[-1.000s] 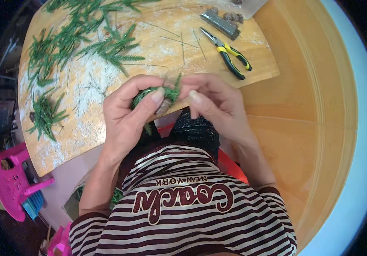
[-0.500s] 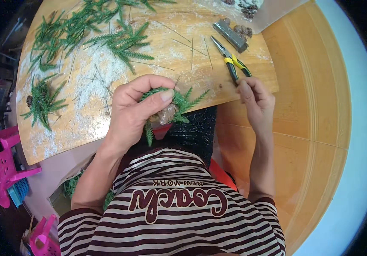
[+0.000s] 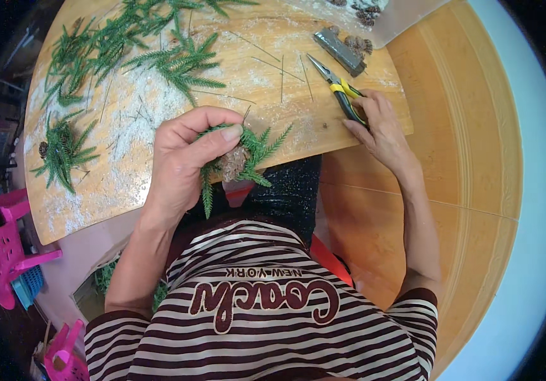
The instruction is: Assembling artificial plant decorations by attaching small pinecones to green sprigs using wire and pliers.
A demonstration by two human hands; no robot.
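My left hand [image 3: 190, 146] pinches a small bunch of green artificial pine sprigs [image 3: 263, 149] between thumb and forefinger, over the table's near edge. Among the sprigs sits a brown pine cone [image 3: 233, 163], partly hidden by leaves and fingers. A thin wire end sticks up above the thumb. My right hand [image 3: 384, 133] curls round the handles of long-nose pliers [image 3: 338, 95] with black and yellow grips. The pliers lie on the table, jaws pointing far left.
Loose pine sprigs [image 3: 177, 63] cover the far left of the wooden table [image 3: 298, 136]. Another sprig bunch [image 3: 63, 149] lies at left. Several thin wires, white flakes and a dark grey block [image 3: 339, 52] lie about. A clear container [image 3: 406, 19] holds cones. Pink stools [image 3: 6, 241] stand left.
My right hand has gone from a closed pinch beside the pliers to spread fingers round their handles. My left hand has shifted slightly left with the sprig bunch.
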